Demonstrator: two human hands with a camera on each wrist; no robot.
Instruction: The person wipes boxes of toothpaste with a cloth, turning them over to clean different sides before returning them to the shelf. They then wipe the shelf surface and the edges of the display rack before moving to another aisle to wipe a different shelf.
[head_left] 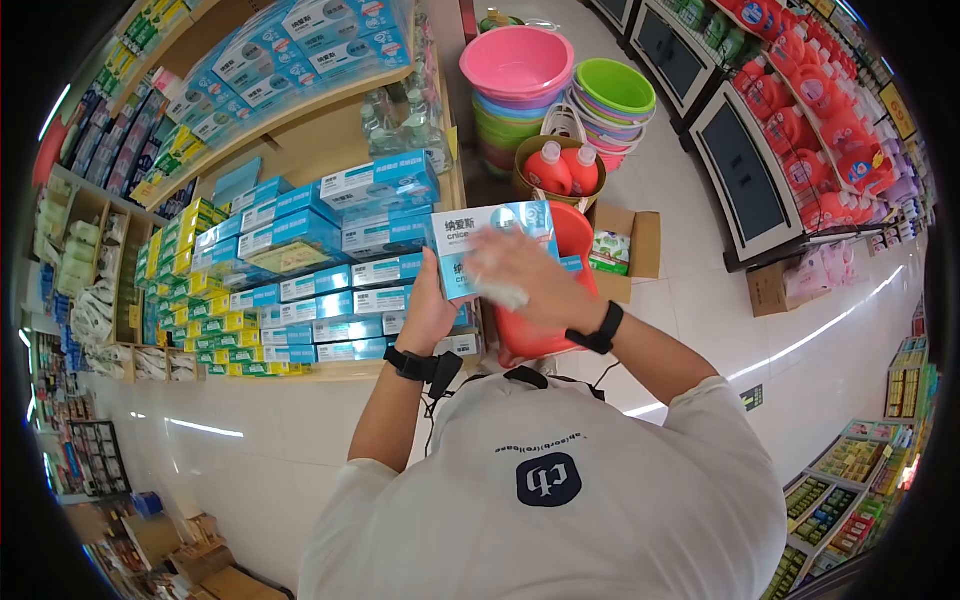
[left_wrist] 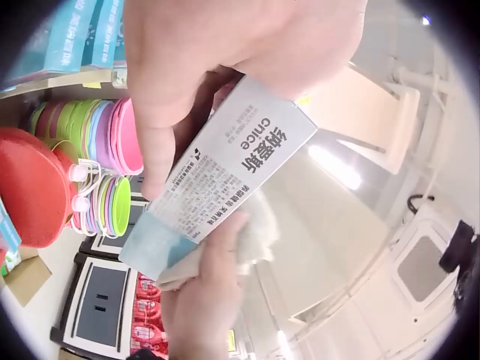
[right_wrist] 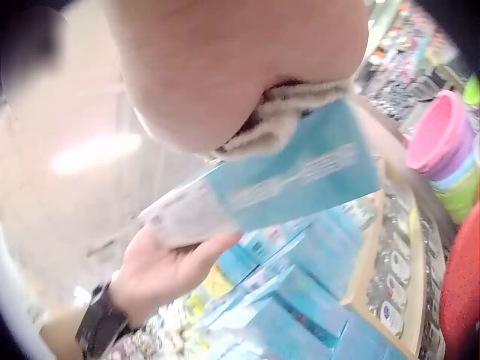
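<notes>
My left hand (head_left: 428,305) grips a white and blue box (head_left: 470,232) marked "cnice" by its lower left side, holding it up in front of the shelf. My right hand (head_left: 525,270) lies flat over the box front and presses a white cloth (head_left: 500,292) against it. In the left wrist view the box (left_wrist: 225,169) shows its printed side, with the cloth (left_wrist: 255,232) bunched under the right hand's fingers (left_wrist: 206,292). In the right wrist view the cloth (right_wrist: 281,120) sits between palm and box (right_wrist: 300,176), and the left hand (right_wrist: 161,270) holds the box from below.
Shelves (head_left: 350,372) to the left hold several stacked blue and white boxes (head_left: 330,230). A red basin (head_left: 545,310) stands behind the held box. Stacked pink and green basins (head_left: 545,75) and red detergent bottles (head_left: 560,168) stand beyond. An open carton (head_left: 625,250) sits on the floor.
</notes>
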